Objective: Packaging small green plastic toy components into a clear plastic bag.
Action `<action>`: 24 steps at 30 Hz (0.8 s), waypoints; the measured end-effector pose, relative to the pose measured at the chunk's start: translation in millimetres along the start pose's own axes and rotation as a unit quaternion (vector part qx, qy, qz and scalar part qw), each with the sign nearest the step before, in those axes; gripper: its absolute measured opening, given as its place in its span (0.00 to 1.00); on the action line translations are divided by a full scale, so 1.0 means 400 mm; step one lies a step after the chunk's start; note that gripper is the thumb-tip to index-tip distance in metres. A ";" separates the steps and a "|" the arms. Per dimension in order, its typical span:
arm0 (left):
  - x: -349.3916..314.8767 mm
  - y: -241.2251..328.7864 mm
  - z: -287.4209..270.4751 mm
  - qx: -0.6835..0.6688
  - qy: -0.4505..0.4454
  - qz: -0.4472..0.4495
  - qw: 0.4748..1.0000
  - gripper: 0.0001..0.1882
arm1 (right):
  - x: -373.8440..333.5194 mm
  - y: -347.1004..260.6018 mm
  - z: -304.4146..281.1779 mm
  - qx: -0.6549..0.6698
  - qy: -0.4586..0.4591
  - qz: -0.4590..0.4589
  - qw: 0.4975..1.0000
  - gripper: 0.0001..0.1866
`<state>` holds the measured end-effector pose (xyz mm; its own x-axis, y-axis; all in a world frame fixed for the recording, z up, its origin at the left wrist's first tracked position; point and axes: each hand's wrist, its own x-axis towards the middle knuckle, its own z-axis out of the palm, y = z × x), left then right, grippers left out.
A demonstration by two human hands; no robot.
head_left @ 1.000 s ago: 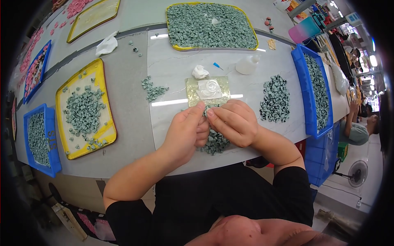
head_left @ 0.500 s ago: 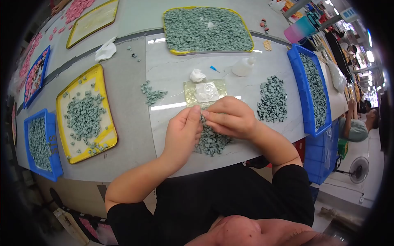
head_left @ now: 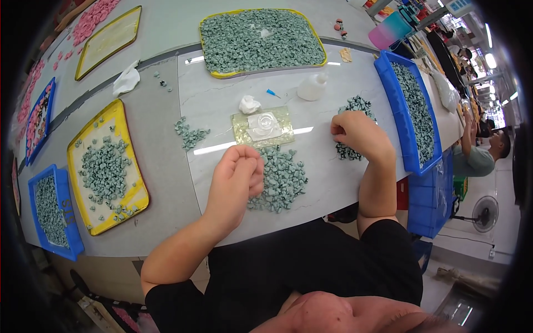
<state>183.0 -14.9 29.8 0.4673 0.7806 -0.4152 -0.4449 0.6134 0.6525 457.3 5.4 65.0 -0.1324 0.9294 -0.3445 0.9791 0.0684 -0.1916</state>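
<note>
2 hands (head_left: 237,173) curled, grip unclear; small chunky grey-green pieces (head_left: 282,180), some dark-flecked, heaped.

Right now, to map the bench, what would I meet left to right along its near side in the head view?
Blue plastic bin, yellow-rimmed rectangular tray, small cluster of grey-green pieces, left hand, larger grey-green heap, right hand, second blue plastic bin.

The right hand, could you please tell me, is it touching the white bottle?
Apart: the head view plainly shows a strip of tabletop between the right hand and the white bottle, which stands to the hand's left.
</note>
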 end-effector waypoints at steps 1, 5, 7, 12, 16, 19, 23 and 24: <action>0.003 0.000 0.002 0.001 0.002 -0.001 1.000 0.05 | 0.003 -0.004 0.005 -0.005 0.001 0.004 1.000 0.08; 0.011 0.002 0.009 -0.033 0.033 0.049 0.998 0.07 | 0.005 -0.008 0.015 -0.009 0.006 -0.011 1.000 0.09; 0.013 0.001 0.005 -0.045 0.042 0.059 0.996 0.07 | 0.002 -0.024 0.014 0.036 0.023 -0.043 0.998 0.09; 0.013 -0.005 -0.014 -0.034 -0.031 -0.004 0.999 0.09 | 0.001 -0.085 0.009 0.108 0.035 -0.144 0.983 0.10; 0.010 -0.011 -0.007 0.006 -0.037 -0.013 0.999 0.11 | 0.010 -0.142 0.030 0.192 0.052 -0.215 0.956 0.10; 0.013 -0.017 -0.005 0.069 -0.046 -0.027 0.996 0.11 | 0.010 -0.189 0.054 0.266 0.114 -0.234 0.928 0.10; 0.011 -0.014 0.012 0.000 -0.026 -0.025 0.999 0.13 | 0.018 -0.224 0.087 0.338 0.189 -0.312 0.868 0.13; 0.011 -0.009 0.020 -0.027 -0.007 -0.020 0.999 0.14 | 0.023 -0.224 0.095 0.300 0.229 -0.323 0.868 0.13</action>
<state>192.7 -14.8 30.5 0.4956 0.7536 -0.4318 -0.4660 0.6503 0.6000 362.4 -6.0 44.2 -0.4142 0.8231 0.3885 0.4485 0.5560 -0.6998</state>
